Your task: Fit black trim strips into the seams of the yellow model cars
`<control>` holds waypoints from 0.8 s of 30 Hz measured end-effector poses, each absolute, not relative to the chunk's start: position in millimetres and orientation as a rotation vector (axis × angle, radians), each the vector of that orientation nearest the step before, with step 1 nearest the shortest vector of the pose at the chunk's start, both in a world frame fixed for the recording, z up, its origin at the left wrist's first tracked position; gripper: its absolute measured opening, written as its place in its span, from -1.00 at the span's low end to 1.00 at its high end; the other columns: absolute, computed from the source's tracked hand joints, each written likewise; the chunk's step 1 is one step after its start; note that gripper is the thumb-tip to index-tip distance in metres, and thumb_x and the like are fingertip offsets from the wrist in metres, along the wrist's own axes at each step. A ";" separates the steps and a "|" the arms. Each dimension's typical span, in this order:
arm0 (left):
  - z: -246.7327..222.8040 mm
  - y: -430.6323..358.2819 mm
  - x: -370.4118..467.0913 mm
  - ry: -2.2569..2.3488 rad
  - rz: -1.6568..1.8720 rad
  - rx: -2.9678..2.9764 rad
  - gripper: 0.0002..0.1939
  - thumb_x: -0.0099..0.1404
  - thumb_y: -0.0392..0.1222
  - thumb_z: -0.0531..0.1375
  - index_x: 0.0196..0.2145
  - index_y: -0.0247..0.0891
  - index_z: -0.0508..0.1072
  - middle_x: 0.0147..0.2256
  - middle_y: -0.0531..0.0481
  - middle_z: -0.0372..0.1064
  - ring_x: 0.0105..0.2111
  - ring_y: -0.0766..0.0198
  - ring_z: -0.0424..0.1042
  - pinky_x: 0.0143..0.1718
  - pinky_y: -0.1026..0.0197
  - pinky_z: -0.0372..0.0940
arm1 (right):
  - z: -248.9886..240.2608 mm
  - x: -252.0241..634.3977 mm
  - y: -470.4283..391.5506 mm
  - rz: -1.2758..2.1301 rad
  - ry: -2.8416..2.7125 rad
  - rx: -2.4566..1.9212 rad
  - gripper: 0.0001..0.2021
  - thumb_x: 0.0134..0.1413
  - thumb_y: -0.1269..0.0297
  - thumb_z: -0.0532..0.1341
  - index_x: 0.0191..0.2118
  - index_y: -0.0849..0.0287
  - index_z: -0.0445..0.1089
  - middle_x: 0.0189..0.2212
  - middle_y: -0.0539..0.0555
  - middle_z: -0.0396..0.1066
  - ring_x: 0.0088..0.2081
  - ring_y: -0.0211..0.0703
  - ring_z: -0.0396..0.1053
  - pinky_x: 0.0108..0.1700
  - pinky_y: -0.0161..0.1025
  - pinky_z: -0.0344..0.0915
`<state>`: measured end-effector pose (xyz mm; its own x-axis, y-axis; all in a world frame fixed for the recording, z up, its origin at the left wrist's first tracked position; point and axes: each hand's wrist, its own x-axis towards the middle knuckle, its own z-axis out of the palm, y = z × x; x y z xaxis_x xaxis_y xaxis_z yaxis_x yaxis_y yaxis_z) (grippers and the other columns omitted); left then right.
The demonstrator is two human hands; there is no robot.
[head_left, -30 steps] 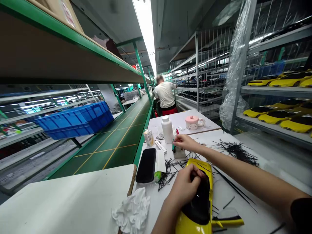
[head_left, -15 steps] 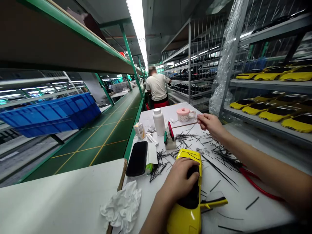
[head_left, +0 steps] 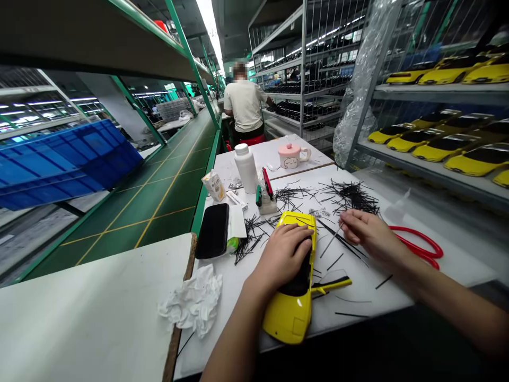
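My left hand (head_left: 283, 255) lies over the roof of a yellow model car (head_left: 287, 315), its fingers wrapped round the body and holding it against the white table. The car's side door (head_left: 336, 285) is swung outward on the right. Between the thumb and fingertips of my right hand (head_left: 368, 233) is a thin grey metal tool (head_left: 331, 245), its tip pointing down and left, close to the car's side but apart from it. Whether it is a pick or tweezers I cannot tell. Black thin strips (head_left: 352, 196) lie scattered and heaped around the car.
Red-handled scissors or pliers (head_left: 431, 249) lie beyond my right wrist. Behind the car stand a small tool holder (head_left: 267, 206), a white bottle (head_left: 246, 172) and a pink-lidded mug (head_left: 290, 156). A phone (head_left: 213, 231) and crumpled tissue (head_left: 194, 302) are left. A person (head_left: 244, 106) works ahead.
My right hand has come back from beside the mug towards me, bringing the thin tool near the car's right side. My left hand stays on the car. The view has tilted down.
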<state>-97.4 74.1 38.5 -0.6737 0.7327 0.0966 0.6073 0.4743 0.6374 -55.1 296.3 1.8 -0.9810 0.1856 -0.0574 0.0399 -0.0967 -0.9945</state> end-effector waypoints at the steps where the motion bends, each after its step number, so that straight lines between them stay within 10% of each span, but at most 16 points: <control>1: 38.5 74.4 -97.5 2.535 0.964 1.165 -0.65 0.46 -0.14 0.02 0.10 -0.14 0.44 0.15 -0.01 0.39 0.23 0.08 0.20 0.30 -0.03 -0.01 | 0.0 -53.7 293.7 2.246 -2.051 -0.257 -0.52 -0.02 -0.20 0.31 -0.46 0.18 0.28 -0.66 -0.10 0.16 -0.67 -0.42 0.02 -0.61 -0.36 0.00; 24: 42.8 75.5 -96.4 2.584 0.836 1.221 -0.64 0.47 -0.17 0.01 0.12 -0.25 0.42 0.17 -0.04 0.36 0.21 0.13 0.23 0.31 0.02 0.00 | -6.9 -50.5 274.4 2.167 -2.161 -0.139 -0.49 -0.04 -0.22 0.31 -0.44 0.22 0.33 -0.53 0.00 0.38 -0.64 -0.44 0.16 -0.58 -0.41 0.12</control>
